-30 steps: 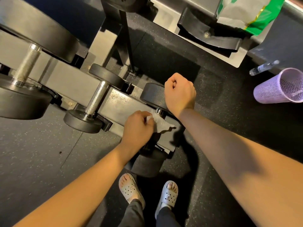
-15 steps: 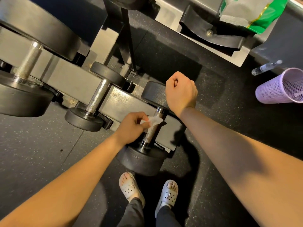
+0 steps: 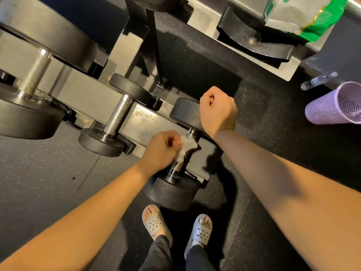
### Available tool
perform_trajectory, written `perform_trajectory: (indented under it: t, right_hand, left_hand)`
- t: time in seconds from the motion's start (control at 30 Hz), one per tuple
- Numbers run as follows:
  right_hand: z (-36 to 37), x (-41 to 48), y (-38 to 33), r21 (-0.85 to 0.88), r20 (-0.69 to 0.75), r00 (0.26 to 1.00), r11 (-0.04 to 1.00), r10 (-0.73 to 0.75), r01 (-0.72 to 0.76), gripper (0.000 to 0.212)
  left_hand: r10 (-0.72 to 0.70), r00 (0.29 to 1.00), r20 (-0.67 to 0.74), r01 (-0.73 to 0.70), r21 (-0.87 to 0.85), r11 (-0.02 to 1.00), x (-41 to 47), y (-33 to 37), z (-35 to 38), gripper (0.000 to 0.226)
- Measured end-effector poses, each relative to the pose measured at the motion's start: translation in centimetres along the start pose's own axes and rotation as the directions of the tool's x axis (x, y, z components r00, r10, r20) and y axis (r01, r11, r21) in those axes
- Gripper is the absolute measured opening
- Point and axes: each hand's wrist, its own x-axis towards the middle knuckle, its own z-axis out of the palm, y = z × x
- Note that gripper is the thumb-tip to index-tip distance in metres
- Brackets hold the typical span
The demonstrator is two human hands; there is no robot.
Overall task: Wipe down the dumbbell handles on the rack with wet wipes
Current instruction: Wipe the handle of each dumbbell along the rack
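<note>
Pinching a crumpled white wet wipe, the fingers of the left hand are curled close together and press the wipe against the upper stretch of the knurled steel handle of the nearest dumbbell. The wipe sits at 3 o'clock of that hand. Bare handle shows below it, toward 6 o'clock, down to the near black head. The right hand is at 1 o'clock of the left, its fingers balled tight into a fist with nothing visible inside. It is poised over the dumbbell's far head; whether it touches, cannot tell. Both forearms are bare, entering from 7 and 4 o'clock of the frame. The dumbbell lies across the grey rack rail, at the rail's right end, its handle running roughly 12 to 6. At its 9 o'clock is a second dumbbell, with its handle uncovered. Further out, at 10 o'clock of the frame, is a larger dumbbell with a thicker handle. At frame 3 o'clock a lilac mesh basket stands on the dark speckled floor, with a clear bottle at its 11 o'clock, near it. At frame 1 o'clock a green-and-white pack rests on a second metal frame. At frame 6 o'clock are two feet in pale perforated slides, toes just short of the near dumbbell head, with dark trouser legs below.
</note>
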Motion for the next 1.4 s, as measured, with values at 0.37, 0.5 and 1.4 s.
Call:
perform_trajectory:
  t: [0.37,0.5,1.4]
  right_hand:
    - [0.1,0.0,-0.1,0.01,-0.026,0.999,0.999,-0.032,0.032,0.028]
    - [0.3,0.0,-0.1,0.022,-0.042,0.999,0.999,-0.032,0.033,0.029]
    - [-3.4,-6.1,-0.5,0.256,-0.099,0.995,0.966,0.0,0.026,0.006]
  left_hand:
    - [0.179,0.98,-0.082,-0.167,0.135,0.977,-0.6,2.4,1.3,0.011]
    - [0.301,0.952,0.058,-0.285,0.532,0.798,-2.5,2.1,2.3,0.007]
    - [-0.002,0.973,-0.231,0.077,0.315,0.946,-6.3,0.8,3.3,0.013]
